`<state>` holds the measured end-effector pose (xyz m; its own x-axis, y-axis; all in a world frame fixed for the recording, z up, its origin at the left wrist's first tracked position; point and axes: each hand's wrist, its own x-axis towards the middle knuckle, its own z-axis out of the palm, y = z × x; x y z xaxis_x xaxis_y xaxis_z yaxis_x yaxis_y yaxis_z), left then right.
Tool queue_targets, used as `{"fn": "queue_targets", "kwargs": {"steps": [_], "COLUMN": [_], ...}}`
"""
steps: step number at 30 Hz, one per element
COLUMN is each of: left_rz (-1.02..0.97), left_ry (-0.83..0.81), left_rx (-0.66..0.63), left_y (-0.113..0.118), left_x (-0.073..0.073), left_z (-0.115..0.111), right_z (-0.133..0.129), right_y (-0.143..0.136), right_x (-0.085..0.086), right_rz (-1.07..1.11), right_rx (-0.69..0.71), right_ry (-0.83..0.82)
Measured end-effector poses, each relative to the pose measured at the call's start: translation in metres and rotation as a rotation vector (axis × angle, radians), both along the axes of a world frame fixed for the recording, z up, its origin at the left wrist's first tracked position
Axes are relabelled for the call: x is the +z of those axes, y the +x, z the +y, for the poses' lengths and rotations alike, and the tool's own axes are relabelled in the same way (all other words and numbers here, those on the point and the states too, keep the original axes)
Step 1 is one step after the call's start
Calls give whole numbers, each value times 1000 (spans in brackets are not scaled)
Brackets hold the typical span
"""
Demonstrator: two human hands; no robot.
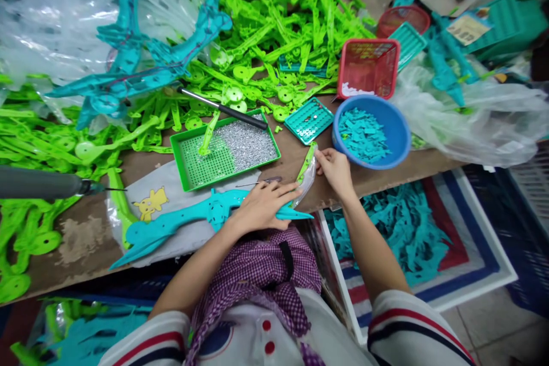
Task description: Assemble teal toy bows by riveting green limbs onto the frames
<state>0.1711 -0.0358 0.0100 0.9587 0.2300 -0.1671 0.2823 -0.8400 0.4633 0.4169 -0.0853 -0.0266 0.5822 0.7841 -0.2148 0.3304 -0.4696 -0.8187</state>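
My left hand [268, 203] lies palm down, fingers stretched out, across a long turquoise plastic part [171, 226] at the table's front edge. Its right tip shows beyond the hand; the section beneath is hidden. My right hand [333, 170] pinches the edge of a clear plastic piece [307, 184] beside a slim lime-green part [305, 163]. Behind my left hand a thin pointed tool [266, 181] lies on the table. A green tray [182, 168] of small silvery pieces stands beyond, with a black-handled rod tool [227, 110] across its rim.
Lime-green parts [274, 17] heap up behind, with assembled turquoise pieces [141, 68] on top. A grey power tool [43, 183] juts in from the left. At right stand a blue bowl [398, 148] of turquoise bits, a red basket [369, 48] and a small teal tray [295, 126].
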Motion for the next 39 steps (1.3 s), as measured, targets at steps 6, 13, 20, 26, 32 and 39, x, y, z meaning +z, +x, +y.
{"fn": "queue_targets", "kwargs": {"steps": [6, 13, 20, 26, 32, 39], "left_rz": [-2, 5, -1, 9, -16, 1], "left_ry": [26, 2, 8, 32, 15, 7], "left_rx": [-7, -12, 1, -14, -14, -7], "left_y": [0, 1, 1, 1, 0, 1], "left_x": [-1, -1, -3, -2, -2, -2], "left_z": [-1, -3, -5, -5, -5, -4], "right_z": [3, 3, -12, -23, -24, -19], "right_y": [0, -7, -12, -9, -10, -13], "right_x": [8, 4, -6, 3, -3, 1], "right_rz": [-93, -257, -576, -820, -494, -21], "right_rx": [29, 0, 139, 348, 114, -64], "right_ry": [-142, -95, 159, -101, 86, -23]}}
